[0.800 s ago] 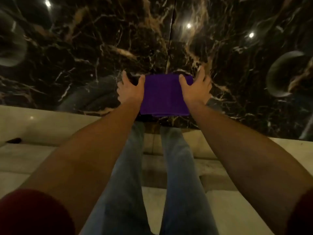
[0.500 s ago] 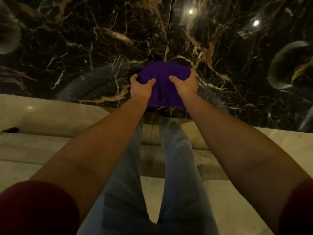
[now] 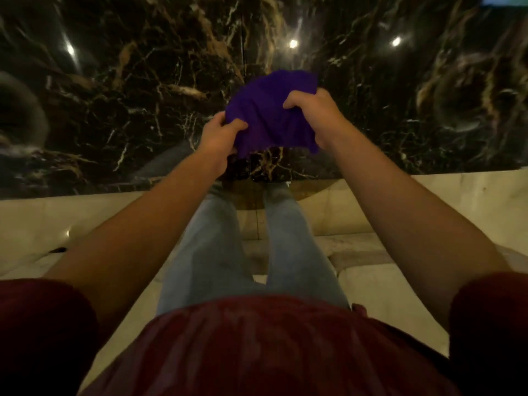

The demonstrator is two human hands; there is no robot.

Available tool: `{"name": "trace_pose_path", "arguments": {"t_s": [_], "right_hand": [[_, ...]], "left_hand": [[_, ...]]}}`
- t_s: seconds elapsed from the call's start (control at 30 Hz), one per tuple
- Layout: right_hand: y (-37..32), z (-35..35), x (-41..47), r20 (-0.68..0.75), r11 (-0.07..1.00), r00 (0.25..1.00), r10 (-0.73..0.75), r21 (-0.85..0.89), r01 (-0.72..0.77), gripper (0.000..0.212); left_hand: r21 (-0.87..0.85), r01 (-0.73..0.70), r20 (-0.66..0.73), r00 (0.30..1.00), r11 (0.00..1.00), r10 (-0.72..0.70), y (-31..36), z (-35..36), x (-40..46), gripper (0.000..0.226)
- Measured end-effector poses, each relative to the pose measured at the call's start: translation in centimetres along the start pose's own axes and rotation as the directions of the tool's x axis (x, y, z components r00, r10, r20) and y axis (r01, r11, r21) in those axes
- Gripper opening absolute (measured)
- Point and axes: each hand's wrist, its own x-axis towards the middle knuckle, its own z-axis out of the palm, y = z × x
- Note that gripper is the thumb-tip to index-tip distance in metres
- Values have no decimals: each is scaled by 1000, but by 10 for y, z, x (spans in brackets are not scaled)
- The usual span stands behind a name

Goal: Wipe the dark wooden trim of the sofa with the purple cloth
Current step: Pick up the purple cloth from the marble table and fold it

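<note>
Purple cloth (image 3: 271, 115) was bunched, gripped closed-fisted by left hand (image 3: 218, 137) and right hand (image 3: 315, 115) above marble floor (image 3: 114, 95); no sofa trim visible, wiping apparently not begun.

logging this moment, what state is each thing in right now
purple cloth: bunched up, lifted, gripped at both sides
left hand: fingers closed on the cloth's lower left edge
right hand: fingers closed on the cloth's right side
marble surface: dark, glossy, reflecting lights
sofa cushions: pale, nothing resting on them but the person's legs
</note>
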Motion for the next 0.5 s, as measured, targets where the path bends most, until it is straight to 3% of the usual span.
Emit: {"name": "trace_pose_path", "arguments": {"t_s": [0.13, 0.17, 0.23, 0.27, 0.37, 0.43, 0.5], "right_hand": [[-45, -10, -94, 18, 981, 993, -117, 157, 113, 36], [-44, -12, -100, 39, 974, 991, -131, 192, 122, 36], [-50, -17, -157, -84, 912, 971, -225, 332, 240, 40], [-47, -19, -162, -78, 898, 972, -221, 373, 234, 40], [-31, -15, -221, -185, 759, 952, -244, 574, 306, 39], [-14, -7, -270, -304, 625, 918, -255, 672, 397, 48], [-2, -7, -299, -370, 558, 892, -261, 696, 452, 39]], "left_hand": [[-139, -99, 95, 989, 985, 112, 53, 11, -64, 24], [-214, -69, 101, 991, 974, 92, 53, 13, -69, 24], [-193, -92, 193, 973, 977, 130, 83, 16, -111, 35], [-223, -74, 202, 972, 972, 120, 82, 19, -115, 38], [-150, -112, 389, 907, 982, 163, 102, 19, -167, 41], [-36, -155, 549, 822, 987, 149, 116, 18, -219, 45], [25, -133, 688, 721, 991, 80, 117, 23, -248, 51]]}}
